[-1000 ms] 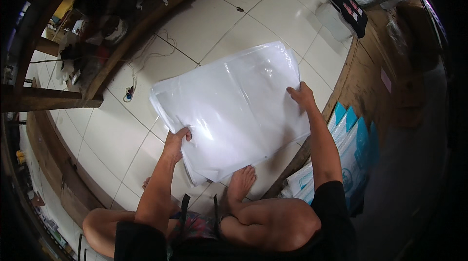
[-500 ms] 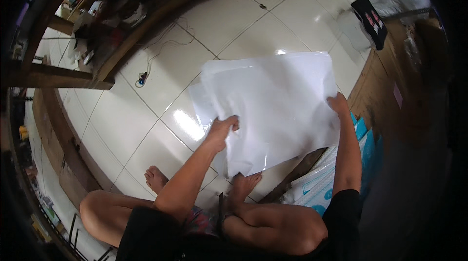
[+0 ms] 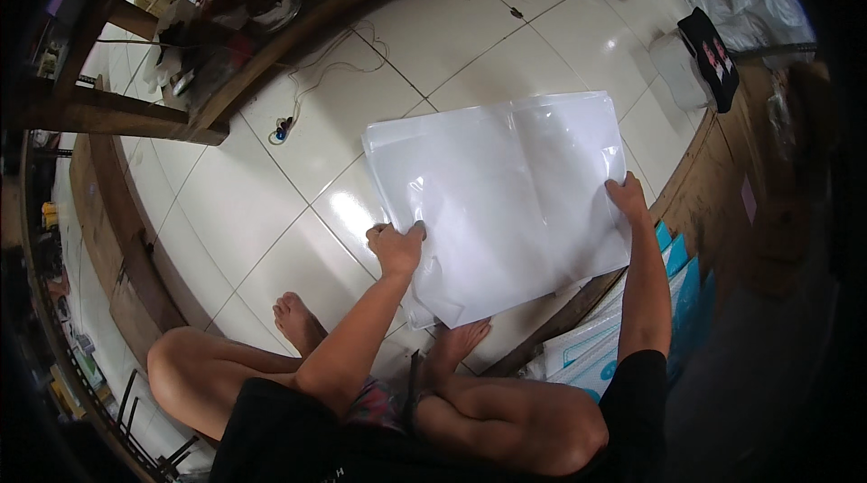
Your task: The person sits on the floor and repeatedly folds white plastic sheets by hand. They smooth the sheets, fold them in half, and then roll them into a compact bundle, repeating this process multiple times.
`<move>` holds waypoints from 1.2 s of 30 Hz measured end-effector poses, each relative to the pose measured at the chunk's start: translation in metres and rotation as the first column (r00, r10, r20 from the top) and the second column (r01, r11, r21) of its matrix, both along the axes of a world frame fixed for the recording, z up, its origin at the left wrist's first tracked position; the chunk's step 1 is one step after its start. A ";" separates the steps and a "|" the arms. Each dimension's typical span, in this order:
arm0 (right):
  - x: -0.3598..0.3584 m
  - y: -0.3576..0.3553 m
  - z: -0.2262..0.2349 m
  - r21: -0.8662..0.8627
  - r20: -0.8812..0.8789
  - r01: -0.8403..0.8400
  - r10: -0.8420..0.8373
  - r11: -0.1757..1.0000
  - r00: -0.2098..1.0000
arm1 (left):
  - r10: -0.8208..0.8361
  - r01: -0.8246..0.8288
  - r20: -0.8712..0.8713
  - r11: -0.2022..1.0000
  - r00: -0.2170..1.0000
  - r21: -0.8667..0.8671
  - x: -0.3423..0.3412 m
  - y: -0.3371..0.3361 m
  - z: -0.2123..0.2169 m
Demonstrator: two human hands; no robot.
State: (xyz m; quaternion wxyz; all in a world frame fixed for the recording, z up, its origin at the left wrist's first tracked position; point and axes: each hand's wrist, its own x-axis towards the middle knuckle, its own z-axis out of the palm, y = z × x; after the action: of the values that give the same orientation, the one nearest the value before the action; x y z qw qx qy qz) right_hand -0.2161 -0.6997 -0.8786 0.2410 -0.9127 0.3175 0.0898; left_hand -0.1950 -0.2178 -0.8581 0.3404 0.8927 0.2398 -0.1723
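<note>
— White glossy tiles [image 3: 271,203] spread under us, with a wooden bench [image 3: 298,41] beyond them. What do we hold?

— A big clear plastic bag [image 3: 506,194], flat and slightly tilted above the floor, just ahead of both our hands.

— How does our left hand [image 3: 396,246] sit?

— Closed on the bag's near left edge, thumb on top and fingers curled under. Past that hand, well apart, a small plug and its thin cord [image 3: 285,128] lie on the tiles.

— And our right hand [image 3: 627,198]?

— Pinched on the bag's right edge, fingers lying along it. Just right of that hand runs a wooden board [image 3: 695,185], and below the wrist stands a stack of blue and white sheets [image 3: 632,339].

— Anything nearer to us?

— Our bare feet: one below the left hand [image 3: 294,320], one under the bag's lowest corner [image 3: 459,343].
</note>
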 end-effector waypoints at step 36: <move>-0.024 0.019 0.014 0.460 0.039 -0.001 -0.019 0.888 0.999 | -0.169 -0.285 -0.409 0.487 0.897 -0.825 0.085 0.040 0.029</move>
State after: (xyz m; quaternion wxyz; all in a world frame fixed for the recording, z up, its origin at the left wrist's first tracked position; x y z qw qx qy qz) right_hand -0.2405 -0.6810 -0.8647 0.4573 -0.8299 0.2863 0.1421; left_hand -0.1102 -0.1782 -0.8294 0.6865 0.5243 0.2202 -0.4532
